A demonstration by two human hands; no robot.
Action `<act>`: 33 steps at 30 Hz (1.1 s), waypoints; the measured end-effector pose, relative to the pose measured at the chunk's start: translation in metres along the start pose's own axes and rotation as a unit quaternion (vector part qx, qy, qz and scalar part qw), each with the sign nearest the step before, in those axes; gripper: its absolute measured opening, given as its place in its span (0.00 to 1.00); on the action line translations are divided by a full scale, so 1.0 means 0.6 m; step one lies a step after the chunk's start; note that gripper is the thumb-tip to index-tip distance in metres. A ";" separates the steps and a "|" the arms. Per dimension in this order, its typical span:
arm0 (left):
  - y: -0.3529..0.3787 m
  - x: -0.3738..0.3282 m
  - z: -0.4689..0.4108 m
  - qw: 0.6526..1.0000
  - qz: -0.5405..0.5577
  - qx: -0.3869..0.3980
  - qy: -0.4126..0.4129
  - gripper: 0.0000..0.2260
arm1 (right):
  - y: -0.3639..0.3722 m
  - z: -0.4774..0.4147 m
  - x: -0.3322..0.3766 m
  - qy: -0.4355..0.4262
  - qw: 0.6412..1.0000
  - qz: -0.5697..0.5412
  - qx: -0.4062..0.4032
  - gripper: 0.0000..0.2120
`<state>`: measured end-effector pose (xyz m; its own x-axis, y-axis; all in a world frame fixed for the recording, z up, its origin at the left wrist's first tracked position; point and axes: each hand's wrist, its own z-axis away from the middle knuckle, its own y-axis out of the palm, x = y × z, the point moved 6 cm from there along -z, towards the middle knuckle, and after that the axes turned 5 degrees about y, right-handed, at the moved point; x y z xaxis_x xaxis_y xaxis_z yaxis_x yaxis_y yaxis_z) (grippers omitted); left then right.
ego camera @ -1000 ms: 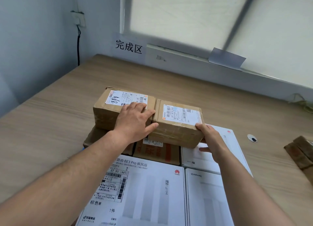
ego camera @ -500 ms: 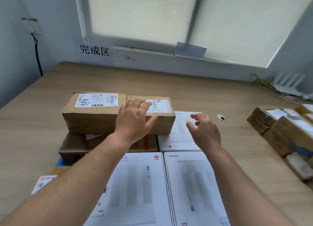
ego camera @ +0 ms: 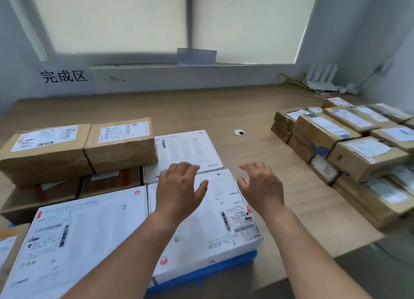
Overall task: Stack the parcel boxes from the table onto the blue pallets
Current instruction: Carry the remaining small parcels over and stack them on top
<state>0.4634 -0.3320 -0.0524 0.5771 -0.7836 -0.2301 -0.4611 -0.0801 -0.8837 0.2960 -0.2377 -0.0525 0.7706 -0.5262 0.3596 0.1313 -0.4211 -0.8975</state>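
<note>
Both hands empty, fingers spread: left hand (ego camera: 179,186), right hand (ego camera: 262,184) above white box (ego camera: 201,220). Risk: brown boxes (ego camera: 78,146) behind it look loosely seated; a bump could topple them.

My left grip (ego camera: 179,186) has come off the right-hand brown box (ego camera: 122,145) and now hovers empty over the white boxes (ego camera: 201,220). My right grip (ego camera: 261,184) has drawn back too, empty, right of that brown box.
</note>
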 end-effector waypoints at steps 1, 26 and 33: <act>0.010 -0.028 -0.002 1.000 0.000 0.008 0.005 0.20 | -0.010 0.005 -0.024 0.000 1.000 0.002 -0.002 0.17; 0.241 -0.683 -0.080 0.971 0.063 0.093 0.211 0.27 | -0.275 0.132 -0.604 0.152 0.977 0.062 -0.134 0.14; 0.324 -0.838 -0.144 0.953 0.092 0.107 0.267 0.27 | -0.332 0.118 -0.759 0.209 0.958 0.096 -0.168 0.16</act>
<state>0.0254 -0.0067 -0.0736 0.0483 -0.9789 -0.1987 -0.3404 0.1709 -0.9246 -0.0368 0.1379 -0.0558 0.4332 -0.8388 0.3297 -0.2509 -0.4636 -0.8498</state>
